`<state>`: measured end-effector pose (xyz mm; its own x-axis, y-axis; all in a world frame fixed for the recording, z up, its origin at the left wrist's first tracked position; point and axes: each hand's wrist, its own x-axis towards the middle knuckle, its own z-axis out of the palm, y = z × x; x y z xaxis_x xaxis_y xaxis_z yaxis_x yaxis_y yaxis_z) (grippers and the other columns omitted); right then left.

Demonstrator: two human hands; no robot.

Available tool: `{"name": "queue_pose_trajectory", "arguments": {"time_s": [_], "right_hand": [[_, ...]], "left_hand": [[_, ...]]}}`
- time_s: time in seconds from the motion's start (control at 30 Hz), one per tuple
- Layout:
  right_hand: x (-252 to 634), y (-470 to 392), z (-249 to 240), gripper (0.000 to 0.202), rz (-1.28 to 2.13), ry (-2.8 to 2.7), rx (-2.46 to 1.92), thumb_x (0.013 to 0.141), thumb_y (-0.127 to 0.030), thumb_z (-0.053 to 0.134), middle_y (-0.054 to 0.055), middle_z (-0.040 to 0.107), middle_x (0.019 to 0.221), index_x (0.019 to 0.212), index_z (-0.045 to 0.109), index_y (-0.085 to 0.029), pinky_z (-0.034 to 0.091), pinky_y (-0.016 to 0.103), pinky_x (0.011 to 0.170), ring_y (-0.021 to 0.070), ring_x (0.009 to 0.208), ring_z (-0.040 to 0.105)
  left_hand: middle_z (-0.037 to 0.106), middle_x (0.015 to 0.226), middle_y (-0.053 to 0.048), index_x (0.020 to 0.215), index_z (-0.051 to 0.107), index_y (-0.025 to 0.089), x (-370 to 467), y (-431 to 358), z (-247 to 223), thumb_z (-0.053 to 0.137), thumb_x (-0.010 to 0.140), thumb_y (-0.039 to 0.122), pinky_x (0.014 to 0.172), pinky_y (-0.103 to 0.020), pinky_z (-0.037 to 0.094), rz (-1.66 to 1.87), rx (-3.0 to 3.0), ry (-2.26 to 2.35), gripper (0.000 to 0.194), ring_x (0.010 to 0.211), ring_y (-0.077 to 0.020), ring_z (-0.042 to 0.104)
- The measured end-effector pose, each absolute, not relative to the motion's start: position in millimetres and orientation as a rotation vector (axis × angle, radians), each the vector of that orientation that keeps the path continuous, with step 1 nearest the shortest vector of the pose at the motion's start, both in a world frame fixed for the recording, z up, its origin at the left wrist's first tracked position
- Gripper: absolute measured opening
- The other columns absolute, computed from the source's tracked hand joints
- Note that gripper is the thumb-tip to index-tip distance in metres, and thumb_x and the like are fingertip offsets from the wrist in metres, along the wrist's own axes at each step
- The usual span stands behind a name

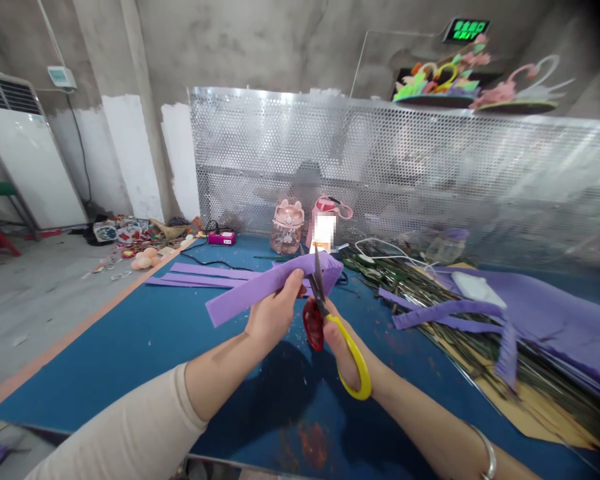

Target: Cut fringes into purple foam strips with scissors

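My left hand (275,310) pinches a long purple strip (245,293) between thumb and fingers above the blue table. The strip runs down to the left and folds over at its right end. In my right hand (347,343) is a pair of scissors (355,373) with yellow handles, its dark blades pointing up beside the folded end. Whether the blades are cutting into the strip I cannot tell. Something red and shiny (313,325) shows just below the blades; its kind is unclear. Behind my left hand, several more purple strips (205,271) lie flat on the table.
Green wire-like stems (430,320) and loose purple strips (450,310) cover the right side, beside a large purple sheet (555,320). A pink bottle (287,227) stands before the perforated metal panel (250,147). A magenta power socket (222,237) sits at the back left.
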<state>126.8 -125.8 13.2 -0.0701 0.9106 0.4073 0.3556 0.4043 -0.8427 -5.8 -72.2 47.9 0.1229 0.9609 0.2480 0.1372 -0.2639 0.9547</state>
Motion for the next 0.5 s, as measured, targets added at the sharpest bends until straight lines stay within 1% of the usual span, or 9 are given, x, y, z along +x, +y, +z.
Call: {"name": "queue_pose_trajectory", "arguments": {"time_s": [0.07,0.13,0.23,0.33,0.4,0.5], "right_hand": [[128,-126,14,0.064,0.683,-1.648,-1.115,0.076,-0.076,0.037,0.006,0.056,0.081,0.104,0.053,-0.020,0.050,0.034,0.065,0.0225,0.072,0.054],[128,-126,16,0.062,0.683,-1.631,-1.110,0.076,-0.074,0.041,0.008,0.058,0.083,0.102,0.055,-0.020,0.050,0.036,0.067,0.0249,0.075,0.055],[128,-127,21,0.058,0.694,-1.599,-1.113,0.076,-0.072,0.044,0.010,0.059,0.086,0.098,0.057,-0.020,0.050,0.037,0.066,0.0272,0.078,0.056],[126,-129,25,0.059,0.711,-1.577,-1.129,0.076,-0.072,0.042,0.011,0.059,0.087,0.098,0.057,-0.019,0.050,0.036,0.061,0.0277,0.077,0.056],[125,-130,26,0.059,0.720,-1.562,-1.138,0.075,-0.072,0.042,0.011,0.060,0.086,0.097,0.058,-0.019,0.050,0.036,0.061,0.0277,0.077,0.056],[125,-131,28,0.061,0.741,-1.543,-1.150,0.072,-0.074,0.045,0.010,0.060,0.086,0.095,0.059,-0.019,0.050,0.038,0.068,0.0278,0.080,0.056]], "left_hand": [[0.070,0.072,-0.003,0.072,0.067,0.020,-6,-73,49,0.041,0.083,0.051,0.076,-0.029,0.047,1.233,1.569,1.111,0.042,0.076,-0.0186,0.065],[0.070,0.073,-0.003,0.073,0.068,0.020,-7,-74,49,0.041,0.083,0.050,0.077,-0.029,0.048,1.232,1.600,1.123,0.042,0.076,-0.0188,0.065],[0.070,0.074,-0.001,0.074,0.070,0.023,-8,-75,46,0.045,0.082,0.048,0.082,-0.029,0.047,1.237,1.707,1.113,0.036,0.077,-0.0189,0.064],[0.070,0.077,0.000,0.078,0.071,0.025,-9,-74,42,0.048,0.081,0.046,0.086,-0.029,0.046,1.235,1.797,1.082,0.031,0.079,-0.0188,0.064],[0.071,0.077,0.000,0.078,0.071,0.025,-9,-74,42,0.046,0.082,0.048,0.085,-0.029,0.046,1.215,1.783,1.095,0.034,0.079,-0.0189,0.064],[0.071,0.075,0.000,0.076,0.070,0.024,-9,-76,44,0.041,0.083,0.052,0.082,-0.029,0.047,1.163,1.729,1.119,0.041,0.078,-0.0196,0.064]]}}
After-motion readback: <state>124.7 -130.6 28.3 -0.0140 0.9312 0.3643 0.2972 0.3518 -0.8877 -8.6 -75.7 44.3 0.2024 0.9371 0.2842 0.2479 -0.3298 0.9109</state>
